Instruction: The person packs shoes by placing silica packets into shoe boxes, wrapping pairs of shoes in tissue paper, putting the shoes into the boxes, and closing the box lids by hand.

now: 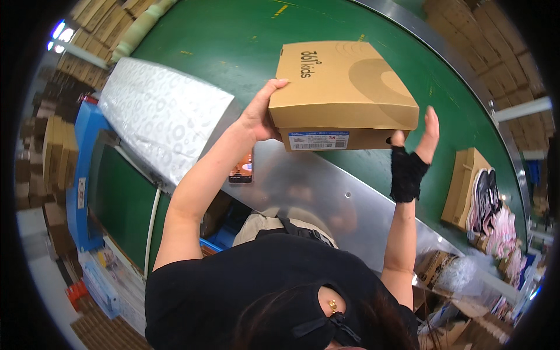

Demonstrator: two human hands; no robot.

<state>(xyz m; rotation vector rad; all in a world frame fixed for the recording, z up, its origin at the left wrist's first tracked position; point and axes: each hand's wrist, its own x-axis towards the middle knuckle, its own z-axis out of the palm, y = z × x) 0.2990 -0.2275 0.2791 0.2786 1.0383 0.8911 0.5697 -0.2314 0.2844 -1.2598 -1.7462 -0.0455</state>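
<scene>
I had the tan cardboard shoebox [343, 93] up over the green conveyor belt [233, 41], carried between both hands. My left hand [261, 114] was pressed flat against the box's left end, fingers spread along the lid edge. My right hand [417, 151], in a black fingerless wrist wrap, sat at the box's right front corner with the fingers straight and open; the palm looked only loosely against the cardboard, so most of the squeeze seemed to come from the left side.

To do this well, I judged the box should stay level, with even pressure from both ends so the lid could not lift, and the right palm should close in fully before the box travelled any further out over the belt.

The box itself was a closed rectangular carton, lid seated, with a darker circular pattern on top and a white-and-blue label on the end facing me. It looked undented and light.

Beside it lay a white patterned mailer bag [163, 114] on the left, and an open box with sneakers [484, 201] on the belt to the right.
</scene>
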